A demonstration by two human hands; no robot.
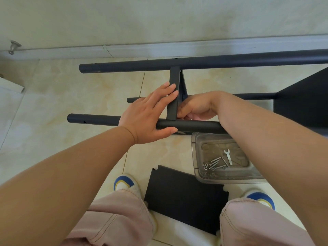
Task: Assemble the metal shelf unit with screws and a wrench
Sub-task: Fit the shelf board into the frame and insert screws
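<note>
Far left of frame: a metal door stop is sitting at the foot of the wall, and a white panel edge is poking in below it.

Left of centre: the left hand is lying flat over the near black tube, fingers straight and close together, their tips pressing against the upright shelf panel, thumb running along the tube's near side. Nothing is being gripped.

Centre: the shelf panel is standing on edge between the near tube and the far tube, which is lying along the floor near the baseboard. A thinner tube is showing behind the hands.

Lower centre: a loose black shelf plate is lying flat on the tiled floor between two blue-and-white shoes.

Right of centre: the right hand is reaching in at the panel's lower corner, fingers curled inward; whether they are pinching anything cannot be told, the tips being hidden.

Right: a clear plastic tray is sitting on the floor just this side of the near tube, holding the small wrench and a cluster of screws with nuts. A second shelf panel is filling the right edge
</note>
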